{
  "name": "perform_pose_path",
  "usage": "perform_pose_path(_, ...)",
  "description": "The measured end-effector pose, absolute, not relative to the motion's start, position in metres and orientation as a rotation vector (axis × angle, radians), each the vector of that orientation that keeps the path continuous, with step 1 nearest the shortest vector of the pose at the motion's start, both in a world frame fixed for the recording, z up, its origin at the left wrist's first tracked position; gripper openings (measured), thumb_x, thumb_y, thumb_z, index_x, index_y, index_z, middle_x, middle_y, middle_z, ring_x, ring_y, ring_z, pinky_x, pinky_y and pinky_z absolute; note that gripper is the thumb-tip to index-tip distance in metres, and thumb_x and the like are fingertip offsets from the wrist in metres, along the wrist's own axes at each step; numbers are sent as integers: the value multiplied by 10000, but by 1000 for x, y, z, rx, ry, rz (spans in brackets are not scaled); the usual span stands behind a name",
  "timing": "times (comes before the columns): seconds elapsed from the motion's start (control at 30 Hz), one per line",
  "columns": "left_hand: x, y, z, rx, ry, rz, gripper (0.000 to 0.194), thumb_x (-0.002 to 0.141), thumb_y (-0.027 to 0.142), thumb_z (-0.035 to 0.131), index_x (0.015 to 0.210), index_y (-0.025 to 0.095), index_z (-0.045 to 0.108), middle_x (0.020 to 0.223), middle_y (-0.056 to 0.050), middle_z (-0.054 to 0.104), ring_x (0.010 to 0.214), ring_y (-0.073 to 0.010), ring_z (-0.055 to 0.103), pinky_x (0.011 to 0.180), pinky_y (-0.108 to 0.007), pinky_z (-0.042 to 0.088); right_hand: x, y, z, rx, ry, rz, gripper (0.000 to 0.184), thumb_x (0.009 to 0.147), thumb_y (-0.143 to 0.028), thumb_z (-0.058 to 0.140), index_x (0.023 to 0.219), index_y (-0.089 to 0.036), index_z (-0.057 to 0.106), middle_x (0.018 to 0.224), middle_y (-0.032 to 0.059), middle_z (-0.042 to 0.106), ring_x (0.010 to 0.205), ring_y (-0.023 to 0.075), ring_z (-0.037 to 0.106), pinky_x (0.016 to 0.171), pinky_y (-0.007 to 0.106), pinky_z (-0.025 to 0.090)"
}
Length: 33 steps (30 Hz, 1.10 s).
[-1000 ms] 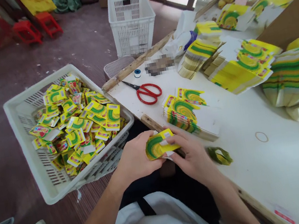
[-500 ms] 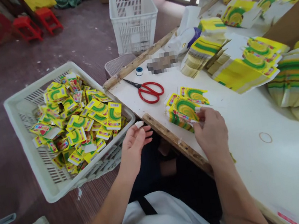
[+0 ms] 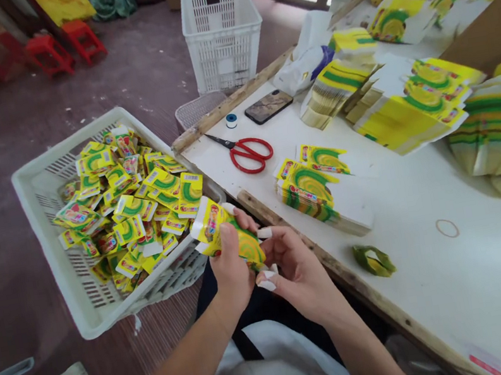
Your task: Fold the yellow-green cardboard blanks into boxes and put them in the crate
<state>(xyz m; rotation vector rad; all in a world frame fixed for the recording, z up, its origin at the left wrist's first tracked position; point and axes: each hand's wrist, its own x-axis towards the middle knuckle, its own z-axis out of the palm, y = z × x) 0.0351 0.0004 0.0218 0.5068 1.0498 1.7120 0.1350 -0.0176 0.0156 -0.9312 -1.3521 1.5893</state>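
My left hand [image 3: 231, 267] grips a flat yellow and green printed carton [image 3: 218, 223] over my lap, its white flap pointing toward the crate. My right hand [image 3: 292, 267] is beside it, fingertips pinching the carton's lower right end. A small stack of the same flat cartons [image 3: 311, 190] lies on the white table [image 3: 464, 286] just right of my hands. A white slatted crate [image 3: 44, 247] on the floor to the left holds several folded yellow cartons [image 3: 132, 201].
Red-handled scissors [image 3: 247, 149], a small tape roll [image 3: 230, 120] and a phone [image 3: 268, 106] lie at the table's far end. Larger carton stacks [image 3: 410, 106] fill the right side. A rubber band [image 3: 447, 227] and a green scrap [image 3: 374, 259] lie nearby. A tall white basket [image 3: 220, 29] stands on the floor.
My right hand left the stack on the table with a carton and came back over my lap; my left hand, empty half a second ago, now holds that carton.
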Motion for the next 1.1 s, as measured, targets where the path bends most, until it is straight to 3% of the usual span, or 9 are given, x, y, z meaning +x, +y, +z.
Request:
perform_pose_path(0.23, 19, -5, 10, 827, 1104, 1547, 560, 643, 641, 791, 970, 202, 668, 869, -30, 686, 773, -173, 650, 725, -299, 553, 154, -2, 8, -1064, -1323, 1439, 269, 764, -227, 726, 1002, -255, 603, 776, -39, 622, 687, 132, 600, 638, 252, 507)
perform_pose_path(0.37, 14, -2, 10, 819, 1167, 1524, 318, 647, 417, 865, 785, 179, 706, 748, -7, 725, 665, -158, 658, 676, -285, 567, 167, 0, 11, -1103, -1410, 1285, 126, 832, -158, 633, 923, -242, 654, 790, -21, 702, 664, 138, 652, 595, 240, 520)
perform_pose_path(0.47, 6, -1, 11, 848, 1229, 1508, 284, 718, 428, 816, 815, 179, 722, 841, -40, 762, 748, -192, 701, 754, -320, 581, 173, 2, 15, -1127, -1541, 1002, 181, 852, -108, 607, 909, -258, 690, 804, -23, 721, 689, 146, 666, 611, 249, 525)
perform_pose_path(0.6, -15, -5, 20, 1169, 1264, 1636, 629, 729, 518, 793, 1253, 243, 580, 1267, -104, 667, 1167, -263, 641, 1031, -409, 493, 183, 9, 25, -1163, -1816, 417, 281, 887, -70, 586, 966, -299, 726, 883, -7, 738, 843, 178, 660, 797, 334, 520)
perform_pose_path(0.7, -22, -7, 35, 1606, 1439, 1401, 871, 602, 512, 876, 1335, 219, 506, 1381, -142, 570, 1327, -334, 507, 1140, -491, 377, 184, 8, 30, -1059, -2063, 177, 293, 896, -61, 590, 936, -316, 729, 868, -24, 753, 912, 197, 648, 1031, 446, 413)
perform_pose_path(0.83, -10, -7, 44, 1747, 1408, 755, 653, 685, 364, 824, 1249, 204, 537, 1246, -113, 647, 1141, -311, 632, 981, -465, 511, 173, 0, 28, -957, -2065, 307, 384, 875, -72, 605, 1122, -359, 669, 1070, -22, 740, 1157, 230, 604, 1179, 524, 260)
perform_pose_path(0.9, -2, -7, 40, 1711, 1407, 713, 542, 736, 314, 774, 1205, 201, 527, 1153, -81, 676, 1035, -266, 670, 905, -411, 543, 167, -3, 22, -1057, -1765, 456, 567, 844, -151, 666, 1353, -351, 517, 1326, 46, 626, 1303, 278, 519, 1158, 567, 308)
perform_pose_path(0.97, 3, -9, 33, 1745, 1467, 799, 579, 733, 332, 779, 1214, 198, 484, 1142, -78, 663, 1040, -262, 661, 904, -401, 539, 162, -5, 15, -1132, -1419, 750, 739, 826, -259, 705, 1475, -318, 355, 1462, 109, 506, 1344, 312, 493, 1093, 575, 411)
perform_pose_path(1.1, 7, -17, 20, 1960, 1416, 908, 707, 740, 284, 749, 1322, 221, 352, 1214, -104, 597, 1075, -271, 641, 886, -403, 541, 154, -8, 5, -1121, -1049, 1511, 589, 863, -414, 666, 1403, -254, 493, 1353, 118, 627, 1243, 308, 599, 1056, 521, 481)
